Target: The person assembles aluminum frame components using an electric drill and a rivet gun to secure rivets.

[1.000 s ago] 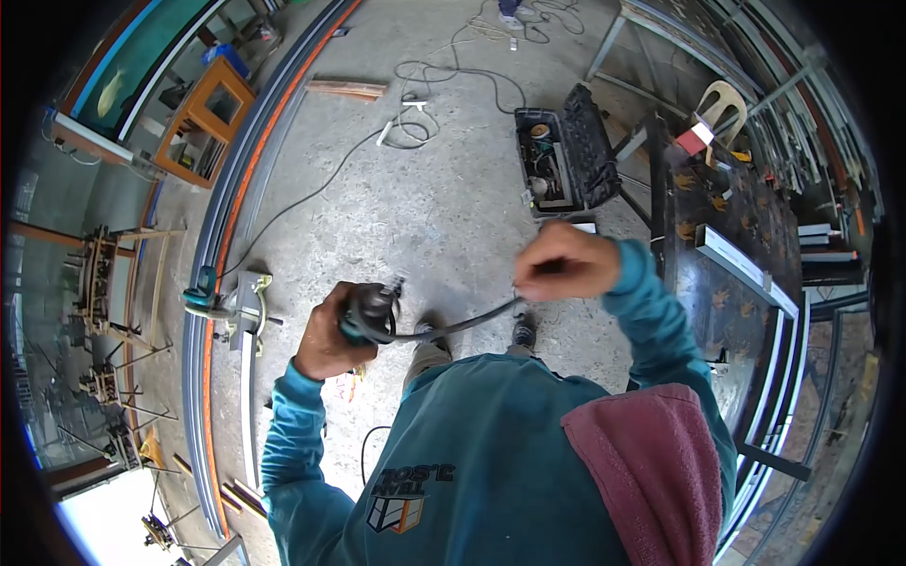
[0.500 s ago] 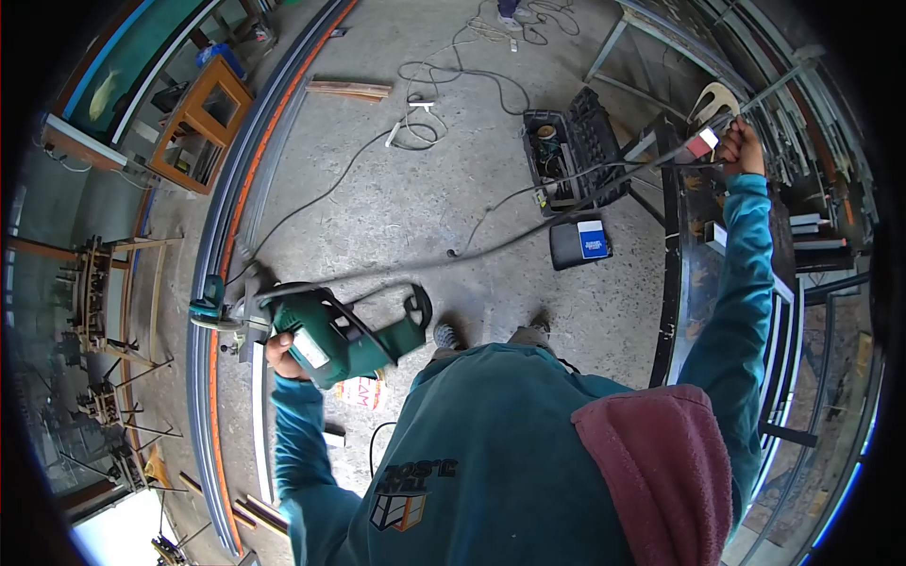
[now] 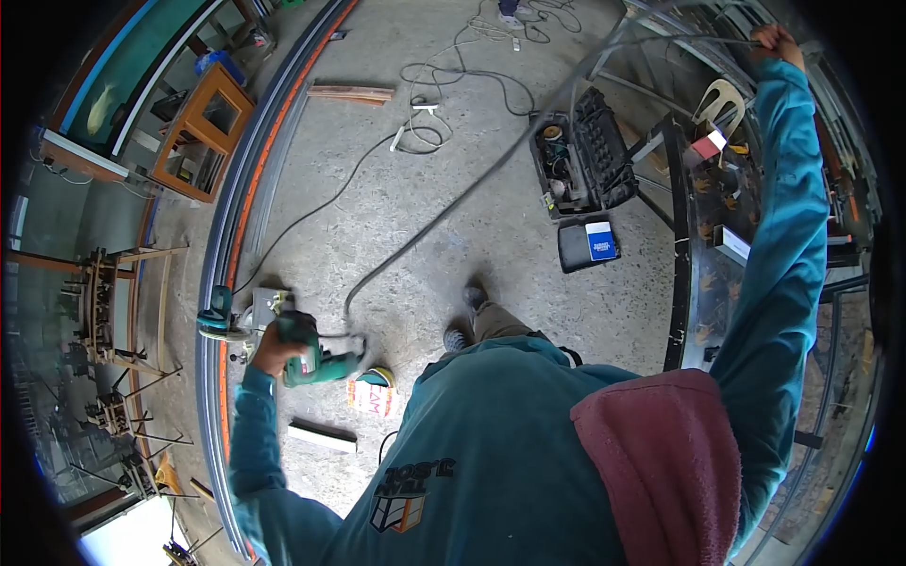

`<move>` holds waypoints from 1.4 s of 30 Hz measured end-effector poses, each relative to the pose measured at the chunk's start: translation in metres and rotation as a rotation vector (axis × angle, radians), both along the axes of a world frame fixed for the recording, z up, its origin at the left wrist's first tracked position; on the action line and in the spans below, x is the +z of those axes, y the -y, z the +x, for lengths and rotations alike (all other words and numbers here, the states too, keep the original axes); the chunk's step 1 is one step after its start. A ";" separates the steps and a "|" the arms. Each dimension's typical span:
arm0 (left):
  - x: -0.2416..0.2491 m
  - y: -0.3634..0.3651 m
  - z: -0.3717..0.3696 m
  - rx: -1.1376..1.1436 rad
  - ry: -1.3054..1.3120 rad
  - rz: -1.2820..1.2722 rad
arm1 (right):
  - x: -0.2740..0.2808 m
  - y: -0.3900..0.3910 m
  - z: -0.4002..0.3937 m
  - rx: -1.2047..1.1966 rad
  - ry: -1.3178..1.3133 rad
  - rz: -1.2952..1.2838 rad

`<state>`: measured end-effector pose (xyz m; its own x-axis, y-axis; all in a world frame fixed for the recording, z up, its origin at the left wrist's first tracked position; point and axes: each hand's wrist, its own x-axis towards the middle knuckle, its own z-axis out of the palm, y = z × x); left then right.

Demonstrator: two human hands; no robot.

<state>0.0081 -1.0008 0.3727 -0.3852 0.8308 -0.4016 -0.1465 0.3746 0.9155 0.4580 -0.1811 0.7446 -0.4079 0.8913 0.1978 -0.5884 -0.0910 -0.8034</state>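
On the left, my left hand is wrapped round the body of a green power tool, held low over the floor. A grey cable trails near the tool, loops over the floor and rises toward the upper right. There my right hand, fingers closed, holds the cable up at arm's length. Close to my left hand, another green machine with a round disc stands by the long profiles.
An open black toolbox and a dark case with a blue-and-white booklet lie ahead. A dark workbench stands right. Long profiles run along the left. Cords cross the floor; a person's foot shows at the top.
My right hand has risen up and outward, lifting the cable. The power tool has turned and shifted slightly left with my left hand. My feet have changed position.
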 end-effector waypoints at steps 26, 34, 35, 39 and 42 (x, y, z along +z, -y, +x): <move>0.076 -0.290 -0.172 -0.075 0.051 -0.269 | -0.098 -0.068 -0.275 0.580 0.856 0.481; 0.102 -0.521 -0.168 -0.431 0.264 0.243 | -0.253 0.054 -0.448 0.933 0.549 1.174; 0.100 -0.542 -0.167 -0.437 0.286 0.251 | -0.271 0.058 -0.461 0.883 0.507 1.192; 0.064 -0.572 -0.201 -0.471 0.396 0.053 | -0.320 0.044 -0.488 0.671 0.469 1.088; 0.050 -0.570 -0.225 -0.392 0.342 0.065 | -0.388 0.011 -0.510 0.530 0.569 1.108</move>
<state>-0.2173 -0.4307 0.4227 0.1039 0.9139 -0.3924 -0.3009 0.4049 0.8634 -0.0519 -0.1926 0.3562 -0.9154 0.0859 0.3933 -0.2486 0.6477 -0.7202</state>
